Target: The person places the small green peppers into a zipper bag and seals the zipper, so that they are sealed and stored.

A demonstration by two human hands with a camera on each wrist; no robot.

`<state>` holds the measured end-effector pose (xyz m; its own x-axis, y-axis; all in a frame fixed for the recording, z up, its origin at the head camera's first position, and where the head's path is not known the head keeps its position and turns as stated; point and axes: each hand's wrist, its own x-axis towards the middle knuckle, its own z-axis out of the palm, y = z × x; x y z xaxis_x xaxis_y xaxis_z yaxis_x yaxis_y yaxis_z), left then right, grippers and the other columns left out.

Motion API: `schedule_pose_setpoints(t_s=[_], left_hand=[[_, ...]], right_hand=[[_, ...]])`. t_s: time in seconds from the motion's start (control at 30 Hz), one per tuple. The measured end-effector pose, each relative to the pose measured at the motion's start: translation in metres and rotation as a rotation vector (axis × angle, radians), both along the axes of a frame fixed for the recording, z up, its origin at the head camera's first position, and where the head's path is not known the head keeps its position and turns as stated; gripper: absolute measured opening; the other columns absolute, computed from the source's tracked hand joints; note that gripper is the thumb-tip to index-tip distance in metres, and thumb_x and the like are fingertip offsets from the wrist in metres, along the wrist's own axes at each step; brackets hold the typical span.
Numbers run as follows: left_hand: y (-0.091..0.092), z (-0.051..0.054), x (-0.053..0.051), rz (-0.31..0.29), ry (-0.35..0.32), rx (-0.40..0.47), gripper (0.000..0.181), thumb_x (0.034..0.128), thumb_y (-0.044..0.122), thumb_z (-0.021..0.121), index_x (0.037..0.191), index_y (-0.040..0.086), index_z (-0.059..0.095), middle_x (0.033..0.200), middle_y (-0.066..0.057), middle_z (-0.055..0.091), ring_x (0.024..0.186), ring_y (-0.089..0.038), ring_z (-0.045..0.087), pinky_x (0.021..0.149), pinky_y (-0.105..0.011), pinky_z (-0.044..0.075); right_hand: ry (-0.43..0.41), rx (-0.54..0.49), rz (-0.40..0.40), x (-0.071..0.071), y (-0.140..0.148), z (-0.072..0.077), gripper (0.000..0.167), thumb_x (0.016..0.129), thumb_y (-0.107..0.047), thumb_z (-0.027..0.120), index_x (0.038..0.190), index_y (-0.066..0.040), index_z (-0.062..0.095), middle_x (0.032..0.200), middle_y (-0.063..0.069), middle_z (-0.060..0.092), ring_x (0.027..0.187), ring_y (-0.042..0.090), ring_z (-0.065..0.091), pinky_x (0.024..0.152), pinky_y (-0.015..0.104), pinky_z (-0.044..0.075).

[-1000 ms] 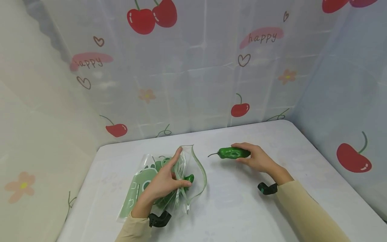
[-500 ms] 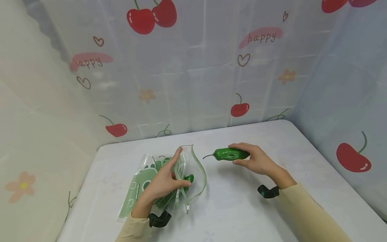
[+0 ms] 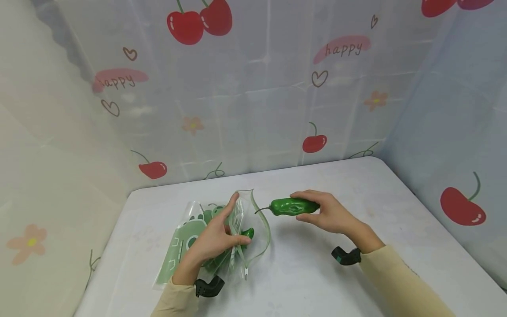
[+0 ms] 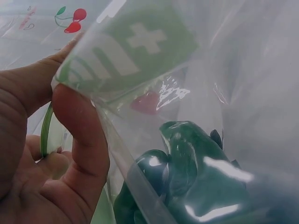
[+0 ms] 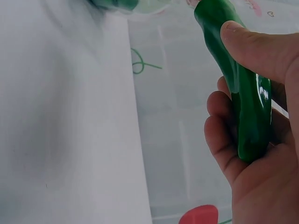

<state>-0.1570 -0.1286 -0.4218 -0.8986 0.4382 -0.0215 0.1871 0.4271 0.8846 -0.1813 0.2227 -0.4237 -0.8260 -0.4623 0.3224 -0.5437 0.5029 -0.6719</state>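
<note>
A clear zip bag [image 3: 174, 259] with green print lies on the left of the table, its mouth spread toward the right. My left hand [image 3: 211, 240] grips the bag's edge near the mouth, fingers curled round the plastic in the left wrist view. Inside the bag are green peppers [image 4: 196, 172]; how many cannot be told through the film. My right hand [image 3: 330, 213] holds another green pepper [image 3: 291, 206] above the table, thumb on one side and fingers on the other. That pepper's thin stem points left, its tip close to the bag's mouth.
The white table [image 3: 317, 281] ends at a cherry-printed curtain [image 3: 253, 132] behind it. Similar sheets hang at the left and right sides. A small zip slider [image 3: 246, 271] sits at the near end of the bag's mouth.
My right hand has carried the pepper leftward and slightly nearer, bringing its stem to the bag's opening. The left hand and the bag have stayed in place.
</note>
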Motion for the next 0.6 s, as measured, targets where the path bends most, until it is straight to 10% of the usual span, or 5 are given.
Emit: schedule_pose_setpoints(t_s=[0.6], left_hand=[[0.0, 0.003, 0.0, 0.016, -0.027, -0.007, 0.12, 0.079, 0.03, 0.092, 0.165, 0.045, 0.009, 0.159, -0.01, 0.038, 0.046, -0.011, 0.04, 0.047, -0.028, 0.044]], right_hand=[[0.01, 0.053, 0.059, 0.008, -0.042, 0.002, 0.05, 0.085, -0.022, 0.087, 0.132, -0.021, 0.068, 0.117, -0.009, 0.069, 0.097, 0.007, 0.062, 0.085, 0.028, 0.055]])
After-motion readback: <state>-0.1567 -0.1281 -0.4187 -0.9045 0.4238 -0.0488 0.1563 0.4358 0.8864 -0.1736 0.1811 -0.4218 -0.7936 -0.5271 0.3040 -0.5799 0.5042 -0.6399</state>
